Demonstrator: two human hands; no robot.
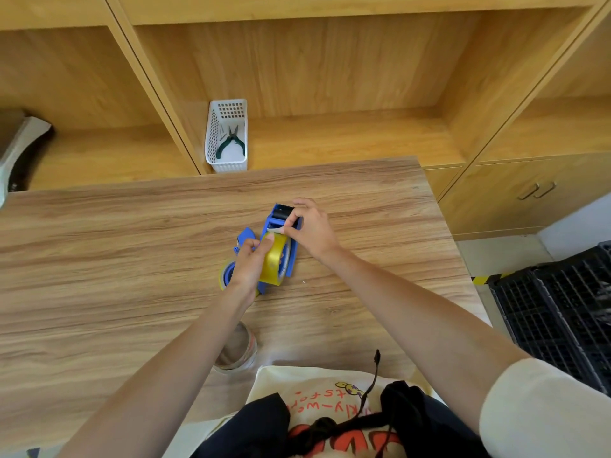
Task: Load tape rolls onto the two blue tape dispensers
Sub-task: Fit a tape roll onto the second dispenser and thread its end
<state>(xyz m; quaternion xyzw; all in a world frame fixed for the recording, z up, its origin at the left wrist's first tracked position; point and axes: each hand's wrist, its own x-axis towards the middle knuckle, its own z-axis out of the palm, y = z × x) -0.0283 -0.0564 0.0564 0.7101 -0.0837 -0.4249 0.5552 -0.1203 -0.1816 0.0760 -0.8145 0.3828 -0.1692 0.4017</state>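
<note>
Single view only: head-worn wide-angle camera, looking forward and steeply down over wearer's chest. Both forearms run up from bottom edge; left hand (248, 263) and right hand (309, 228) meet near frame centre, at arm's reach from lens. Desk (99, 259) fills middle band around hands. Beyond hands, wooden shelf unit (314, 77) spans top. Right of hands, floor and black crate (558, 312) at edge. Straight lines bow near borders. No second view, no overlap.
</note>
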